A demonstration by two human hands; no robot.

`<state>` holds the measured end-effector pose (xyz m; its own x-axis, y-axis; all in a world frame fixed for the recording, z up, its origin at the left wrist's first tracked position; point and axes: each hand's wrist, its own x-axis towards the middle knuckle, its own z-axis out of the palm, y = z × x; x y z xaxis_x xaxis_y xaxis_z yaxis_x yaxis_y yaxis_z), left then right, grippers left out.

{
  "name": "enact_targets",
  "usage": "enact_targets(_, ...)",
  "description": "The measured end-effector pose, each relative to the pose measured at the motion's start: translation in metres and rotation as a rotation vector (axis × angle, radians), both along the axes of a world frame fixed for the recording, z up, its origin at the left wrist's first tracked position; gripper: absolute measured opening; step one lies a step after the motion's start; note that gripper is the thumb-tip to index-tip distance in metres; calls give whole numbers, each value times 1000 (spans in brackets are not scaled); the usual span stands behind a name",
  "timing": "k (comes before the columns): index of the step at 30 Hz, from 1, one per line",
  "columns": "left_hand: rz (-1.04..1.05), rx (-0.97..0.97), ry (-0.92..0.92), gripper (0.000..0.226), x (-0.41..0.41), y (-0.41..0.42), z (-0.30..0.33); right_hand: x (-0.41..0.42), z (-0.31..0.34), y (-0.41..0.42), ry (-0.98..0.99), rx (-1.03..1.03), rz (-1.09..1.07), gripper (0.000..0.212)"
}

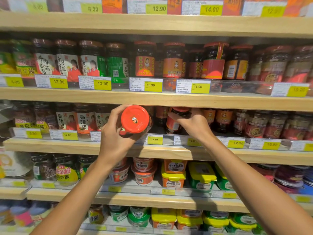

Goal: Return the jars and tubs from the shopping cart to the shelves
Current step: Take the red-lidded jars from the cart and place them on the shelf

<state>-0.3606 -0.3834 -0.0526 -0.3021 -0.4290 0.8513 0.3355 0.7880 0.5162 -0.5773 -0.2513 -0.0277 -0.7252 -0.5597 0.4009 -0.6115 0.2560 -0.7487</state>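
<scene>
Left hand (pixel 115 138) wrapped around a dark glass jar with a round red lid (pixel 135 119), tilted lid-outward just before the light wooden shelf edge (pixel 152 152). Right hand (pixel 194 124) closed on a second red-lidded jar (pixel 177 119) inside the narrow gap between neighbouring jars.

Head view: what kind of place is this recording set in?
Most likely a grocery store's sauce aisle: wooden shelves hold rows of jars, yellow price tags line the edges, and each hand holds a jar, left, right.
</scene>
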Motion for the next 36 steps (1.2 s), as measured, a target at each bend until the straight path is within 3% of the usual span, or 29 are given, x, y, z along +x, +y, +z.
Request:
enact_targets(2, 10, -2, -13, 79, -2, -1, -1, -6, 6, -4, -77, 114, 50, 85)
enact_targets(6, 13, 30, 7, 80, -7, -2, -2, -12, 17, -22, 79, -8, 116, 95)
enact_targets(10, 43, 28, -1, 82, -14, -6, -5, -23, 6, -33, 22, 293, 75, 69)
enact_targets(12, 45, 41, -22, 82, -17, -8, -8, -19, 11, -30, -1, 243, 136, 79)
enact_targets(16, 64, 74, -44, 80, -25, -8, -11, -16, 15, -14, -61, 445, 74, 83)
enact_targets(21, 125, 85, -153, 68, -36, -8, -8, -20, 8, 6, -35, 321, 73, 54)
enact_targets(24, 167, 144, -175, 55, -42, -9, -3, -18, 5, 10, -17, 259, 88, 66)
enact_targets(27, 280, 217, -210, 59, -50, -11, 7, -25, -1, 8, -16, 230, 129, 84)
enact_targets(31, 498, 230, -404, 63, -58, -9, 24, -30, -2, 6, -20, 260, 137, 63)
enact_targets(36, 483, 179, -550, 63, -62, -6, 32, -26, 1, -1, -24, 285, 146, 57)
